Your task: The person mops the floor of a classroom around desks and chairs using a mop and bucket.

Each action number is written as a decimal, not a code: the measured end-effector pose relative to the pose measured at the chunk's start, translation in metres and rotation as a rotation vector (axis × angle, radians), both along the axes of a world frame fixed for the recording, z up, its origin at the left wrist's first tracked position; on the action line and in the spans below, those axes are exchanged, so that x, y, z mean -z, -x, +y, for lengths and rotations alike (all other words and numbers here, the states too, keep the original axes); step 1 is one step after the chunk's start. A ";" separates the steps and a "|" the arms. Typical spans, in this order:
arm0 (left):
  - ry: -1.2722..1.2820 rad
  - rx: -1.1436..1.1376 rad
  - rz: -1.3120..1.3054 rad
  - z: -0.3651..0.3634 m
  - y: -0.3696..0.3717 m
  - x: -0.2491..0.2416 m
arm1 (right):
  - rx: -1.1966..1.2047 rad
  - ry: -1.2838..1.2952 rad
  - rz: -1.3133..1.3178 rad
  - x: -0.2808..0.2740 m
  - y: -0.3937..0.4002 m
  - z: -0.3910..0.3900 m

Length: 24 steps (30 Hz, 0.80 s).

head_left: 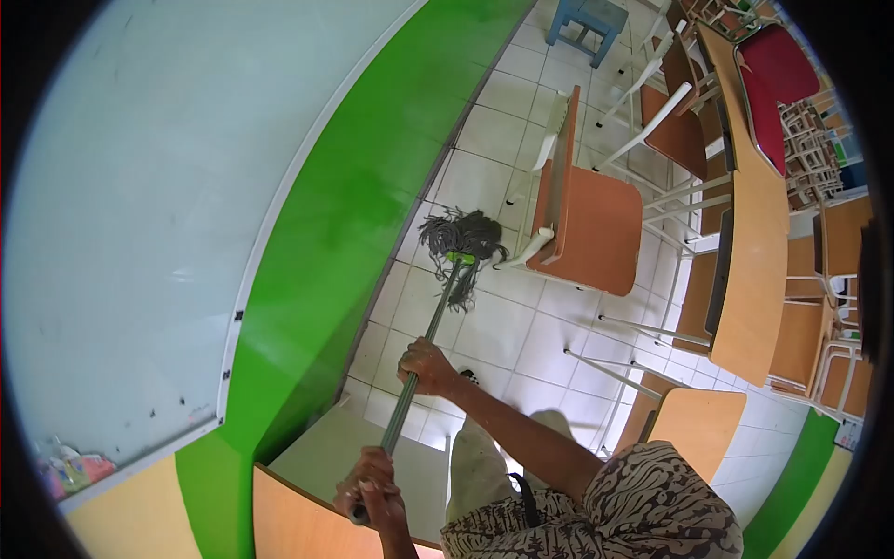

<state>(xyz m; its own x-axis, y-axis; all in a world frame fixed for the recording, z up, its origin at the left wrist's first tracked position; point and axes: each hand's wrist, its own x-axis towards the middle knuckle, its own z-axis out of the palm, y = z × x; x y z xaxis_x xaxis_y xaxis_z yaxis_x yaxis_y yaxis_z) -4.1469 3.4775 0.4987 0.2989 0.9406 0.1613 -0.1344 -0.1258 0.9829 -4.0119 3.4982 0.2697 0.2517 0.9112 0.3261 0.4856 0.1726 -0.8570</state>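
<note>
A mop with a head of dark grey strands (463, 235) and a green clamp (459, 257) rests on the white tiled floor (503, 331), near the foot of the green wall. Its metal handle (434, 323) slants down toward me. My right hand (428, 366) is wrapped around the middle of the handle. Lower down, at the handle's end, my left hand (372, 489) is closed around the same pole. The mop strands lie spread, close to the leg of a brown chair (591, 228).
A whiteboard (140, 233) hangs on the green wall (345, 186) at left. A wooden desk (303, 517) stands beside my left hand. Chairs and a long table (756, 279) line the right. A blue stool (589, 23) stands at the far end.
</note>
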 end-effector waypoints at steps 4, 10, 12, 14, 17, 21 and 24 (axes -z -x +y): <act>-0.028 0.056 -0.069 0.058 -0.059 0.040 | 0.017 0.131 -0.154 0.005 -0.080 0.058; 0.074 -0.015 0.126 0.115 -0.204 0.138 | 0.345 0.200 -0.090 -0.132 -0.197 0.056; 0.033 0.117 0.101 0.150 -0.281 0.159 | 0.336 0.007 -0.037 -0.193 -0.248 0.031; -0.065 0.216 0.026 0.177 -0.362 0.195 | 0.589 -0.067 -0.090 -0.190 -0.294 -0.005; -0.168 0.325 0.110 0.217 -0.473 0.213 | 0.844 0.048 -0.192 -0.165 -0.351 -0.033; -0.252 0.352 0.052 0.266 -0.531 0.226 | 0.867 0.330 0.702 -0.057 -0.364 -0.057; -0.120 0.353 0.113 0.263 -0.469 0.192 | 0.836 0.594 1.049 -0.004 -0.352 -0.045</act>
<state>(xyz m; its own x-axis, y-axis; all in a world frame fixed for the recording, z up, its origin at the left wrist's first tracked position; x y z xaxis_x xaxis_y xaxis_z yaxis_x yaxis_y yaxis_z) -3.6774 3.7409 0.3066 0.6227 0.7533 0.2119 -0.0821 -0.2064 0.9750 -3.6594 3.4530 0.2735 0.6422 0.3161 -0.6983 -0.6122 -0.3366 -0.7155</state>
